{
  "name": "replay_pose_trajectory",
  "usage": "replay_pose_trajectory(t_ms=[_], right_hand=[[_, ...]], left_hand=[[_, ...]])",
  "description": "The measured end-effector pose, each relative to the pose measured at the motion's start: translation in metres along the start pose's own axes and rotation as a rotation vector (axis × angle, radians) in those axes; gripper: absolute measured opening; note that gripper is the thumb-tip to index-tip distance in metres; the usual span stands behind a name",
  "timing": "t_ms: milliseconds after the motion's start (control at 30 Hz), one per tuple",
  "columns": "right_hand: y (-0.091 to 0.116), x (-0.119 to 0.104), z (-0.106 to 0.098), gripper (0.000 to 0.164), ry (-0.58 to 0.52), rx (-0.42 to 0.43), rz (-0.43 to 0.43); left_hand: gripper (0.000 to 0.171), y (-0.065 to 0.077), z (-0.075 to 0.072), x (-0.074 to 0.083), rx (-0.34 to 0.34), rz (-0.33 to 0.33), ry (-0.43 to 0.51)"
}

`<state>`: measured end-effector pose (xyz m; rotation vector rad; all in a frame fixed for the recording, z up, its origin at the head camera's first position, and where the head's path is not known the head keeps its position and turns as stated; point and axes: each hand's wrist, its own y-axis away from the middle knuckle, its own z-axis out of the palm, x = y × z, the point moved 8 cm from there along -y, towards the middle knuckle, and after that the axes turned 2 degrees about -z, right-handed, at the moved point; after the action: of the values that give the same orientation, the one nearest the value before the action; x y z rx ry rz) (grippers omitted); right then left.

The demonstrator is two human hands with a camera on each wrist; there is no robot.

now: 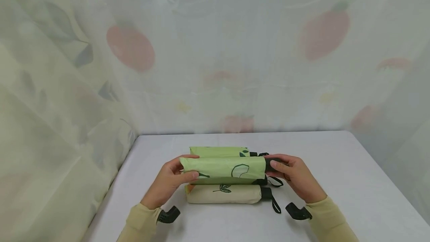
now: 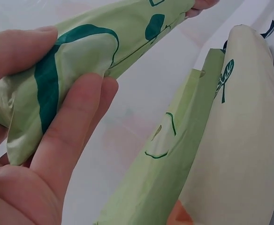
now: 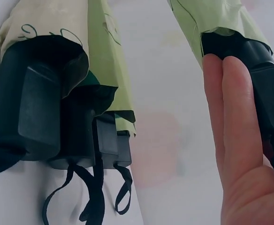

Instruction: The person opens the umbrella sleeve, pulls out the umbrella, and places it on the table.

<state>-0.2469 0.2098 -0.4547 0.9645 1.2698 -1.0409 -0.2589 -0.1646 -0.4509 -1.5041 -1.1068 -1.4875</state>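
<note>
A folded umbrella in a light green sleeve (image 1: 215,166) is held level above the others, lifted off the table. My left hand (image 1: 169,179) grips the sleeve's closed end, thumb on the near side. At the other end, my right hand (image 1: 295,174) holds the black handle (image 3: 263,79) between thumb and fingers. Below lies a cream folded umbrella (image 1: 228,195) with a leaf print, nearest me. Beside it rests a green folded umbrella (image 2: 160,145), partly covered in the head view by the held one. Farther back is another light green umbrella (image 1: 218,151), also partly hidden.
All handles point right, with black wrist straps (image 1: 276,204) trailing from them. The white table (image 1: 336,167) meets a printed curtain (image 1: 215,47) at the back and a draped one on the left. Black devices (image 1: 169,215) sit at both wrists.
</note>
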Motion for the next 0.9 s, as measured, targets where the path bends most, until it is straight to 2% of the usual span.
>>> replay_pose_trajectory(t_ms=[200,367,633,767,900], right_hand=[[0.003,-0.006,-0.001,0.052,-0.007,-0.003,-0.026],[0.002,-0.006,-0.003,0.051,-0.005,-0.003,-0.025],[0.005,-0.010,-0.016,0.047,-0.048,0.030,-0.040],[0.006,-0.011,-0.020,0.047,-0.050,0.023,-0.042],[0.007,-0.012,-0.022,0.045,-0.066,0.014,-0.050]], left_hand=[[0.052,0.000,0.002,0.001,-0.015,-0.007,-0.010],[0.050,0.000,-0.001,0.003,-0.013,-0.007,-0.052],[0.045,0.003,-0.022,0.003,0.085,0.010,-0.065],[0.047,0.002,-0.022,0.005,0.063,0.029,-0.065],[0.049,0.001,-0.021,0.005,0.053,0.029,-0.026]])
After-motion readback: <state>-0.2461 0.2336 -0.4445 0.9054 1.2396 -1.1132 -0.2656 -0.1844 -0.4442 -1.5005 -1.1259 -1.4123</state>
